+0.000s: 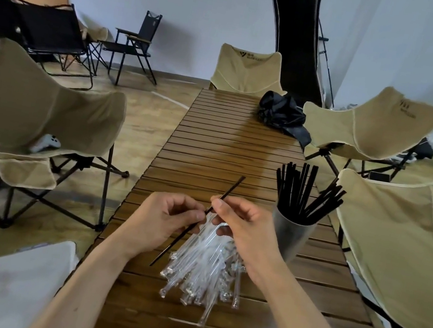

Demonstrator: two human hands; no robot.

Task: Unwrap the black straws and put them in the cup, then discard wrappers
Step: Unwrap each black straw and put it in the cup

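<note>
Right hand (239,225) pinching thin black straw (229,192), half-unwrapped

A slatted wooden table (213,140) carries a cup (288,234), clear wrappers (201,274) and black cloth (282,112).

Black straws (305,192) fill a grey cup (288,234); clear wrappers (202,271) glint on the brown slatted table (227,142); beige chairs (31,108) surround it.

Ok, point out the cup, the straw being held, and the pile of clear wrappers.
cup (287,238): head view, on its grey side wall.
held straw (229,190): head view, on the bare shaft above the hands.
wrapper pile (200,273): head view, on the middle of the clear heap.
</note>
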